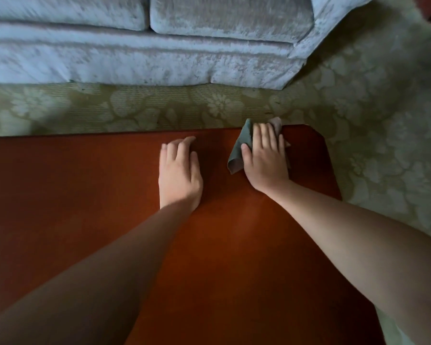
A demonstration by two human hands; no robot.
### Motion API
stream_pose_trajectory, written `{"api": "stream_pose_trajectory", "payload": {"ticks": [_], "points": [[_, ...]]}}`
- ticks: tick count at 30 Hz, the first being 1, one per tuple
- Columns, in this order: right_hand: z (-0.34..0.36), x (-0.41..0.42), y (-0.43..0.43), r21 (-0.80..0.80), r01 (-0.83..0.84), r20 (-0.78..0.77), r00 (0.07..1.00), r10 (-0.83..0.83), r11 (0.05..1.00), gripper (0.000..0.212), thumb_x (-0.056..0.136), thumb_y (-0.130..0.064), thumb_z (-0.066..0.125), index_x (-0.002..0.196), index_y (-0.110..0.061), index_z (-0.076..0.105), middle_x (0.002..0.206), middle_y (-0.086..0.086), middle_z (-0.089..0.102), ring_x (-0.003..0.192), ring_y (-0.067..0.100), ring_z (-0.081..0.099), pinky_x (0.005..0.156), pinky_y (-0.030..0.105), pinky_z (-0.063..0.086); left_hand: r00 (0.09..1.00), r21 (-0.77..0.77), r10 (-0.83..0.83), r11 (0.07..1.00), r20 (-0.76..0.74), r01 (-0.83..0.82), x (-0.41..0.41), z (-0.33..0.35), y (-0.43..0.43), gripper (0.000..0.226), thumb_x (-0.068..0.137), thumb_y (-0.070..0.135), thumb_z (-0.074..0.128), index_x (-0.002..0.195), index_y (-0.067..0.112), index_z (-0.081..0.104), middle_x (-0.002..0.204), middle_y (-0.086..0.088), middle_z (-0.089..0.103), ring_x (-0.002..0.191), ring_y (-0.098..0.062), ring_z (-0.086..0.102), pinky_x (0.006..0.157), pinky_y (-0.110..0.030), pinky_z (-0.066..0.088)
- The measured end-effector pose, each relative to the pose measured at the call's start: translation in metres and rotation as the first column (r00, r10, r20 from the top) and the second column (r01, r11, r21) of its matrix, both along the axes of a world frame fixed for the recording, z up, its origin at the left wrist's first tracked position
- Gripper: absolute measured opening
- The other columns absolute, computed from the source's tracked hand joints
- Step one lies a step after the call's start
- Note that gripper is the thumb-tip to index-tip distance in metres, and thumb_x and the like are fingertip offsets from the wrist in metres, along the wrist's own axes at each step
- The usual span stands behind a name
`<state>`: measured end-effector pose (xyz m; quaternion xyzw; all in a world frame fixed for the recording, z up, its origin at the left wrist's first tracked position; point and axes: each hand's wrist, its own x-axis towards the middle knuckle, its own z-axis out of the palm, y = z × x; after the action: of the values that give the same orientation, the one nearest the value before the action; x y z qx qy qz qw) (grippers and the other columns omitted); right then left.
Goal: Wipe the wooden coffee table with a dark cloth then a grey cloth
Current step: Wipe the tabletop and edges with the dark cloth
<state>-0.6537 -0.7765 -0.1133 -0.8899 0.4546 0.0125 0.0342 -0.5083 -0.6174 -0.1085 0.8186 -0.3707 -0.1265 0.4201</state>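
Observation:
The reddish-brown wooden coffee table (85, 195) fills the lower part of the head view. A grey-green cloth (239, 148) lies near the table's far right corner, one end hanging slightly past the far edge. My right hand (265, 155) presses flat on the cloth with its fingers straight and the thumb beside the fabric. My left hand (179, 170) rests palm down on the bare wood just left of the cloth, its fingers loosely bent and holding nothing. No second cloth is in view.
A pale blue velvet sofa (144, 46) stands beyond the table, across a strip of floral beige carpet (135, 108). The carpet continues around the table's right end (383, 120). The table's right edge runs diagonally down toward the lower right.

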Motion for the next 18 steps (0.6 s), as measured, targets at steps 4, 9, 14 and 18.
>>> {"api": "stream_pose_trajectory", "payload": {"ticks": [4, 9, 14, 18], "points": [[0.002, 0.055, 0.05, 0.041, -0.115, 0.005, 0.993, 0.115, 0.993, 0.078, 0.103, -0.054, 0.013, 0.164, -0.006, 0.025, 0.171, 0.012, 0.027, 0.161, 0.027, 0.017, 0.131, 0.051, 0.009, 0.999, 0.025, 0.045, 0.999, -0.002, -0.045, 0.026, 0.003, 0.077, 0.034, 0.101, 0.015, 0.042, 0.125, 0.01, 0.066, 0.121, -0.007, 0.06, 0.115, -0.027, 0.052, 0.1, -0.049, 0.047], [0.004, 0.105, 0.088, 0.134, -0.285, 0.01, 0.958, 0.286, 0.949, 0.064, 0.109, -0.04, 0.021, 0.165, -0.009, 0.022, 0.173, 0.007, 0.02, 0.162, 0.024, 0.012, 0.131, 0.047, 0.006, 0.991, 0.156, 0.052, 0.985, 0.121, -0.071, 0.025, -0.001, 0.199, 0.034, 0.098, 0.01, 0.047, 0.124, 0.005, 0.068, 0.128, -0.01, 0.057, 0.12, -0.034, 0.051, 0.107, -0.058, 0.042], [0.019, 0.047, 0.054, 0.231, -0.354, 0.003, 0.932, 0.363, 0.906, 0.067, 0.104, -0.037, 0.017, 0.164, -0.005, 0.024, 0.173, 0.009, 0.02, 0.161, 0.025, 0.013, 0.13, 0.051, 0.014, 0.98, 0.208, 0.092, 0.97, 0.174, -0.128, 0.009, 0.001, 0.264, 0.036, 0.096, 0.012, 0.045, 0.122, 0.003, 0.07, 0.129, -0.014, 0.058, 0.121, -0.039, 0.051, 0.108, -0.059, 0.04], [0.024, -0.045, 0.062, 0.138, -0.237, -0.187, 0.947, 0.26, 0.962, 0.071, 0.105, -0.046, 0.009, 0.167, -0.011, 0.006, 0.176, 0.008, 0.007, 0.162, 0.022, 0.003, 0.131, 0.049, 0.006, 0.97, 0.282, 0.059, 0.951, 0.238, -0.127, -0.002, 0.001, 0.275, 0.036, 0.096, 0.012, 0.048, 0.125, 0.005, 0.067, 0.134, -0.017, 0.056, 0.13, -0.038, 0.046, 0.117, -0.06, 0.032]]}}
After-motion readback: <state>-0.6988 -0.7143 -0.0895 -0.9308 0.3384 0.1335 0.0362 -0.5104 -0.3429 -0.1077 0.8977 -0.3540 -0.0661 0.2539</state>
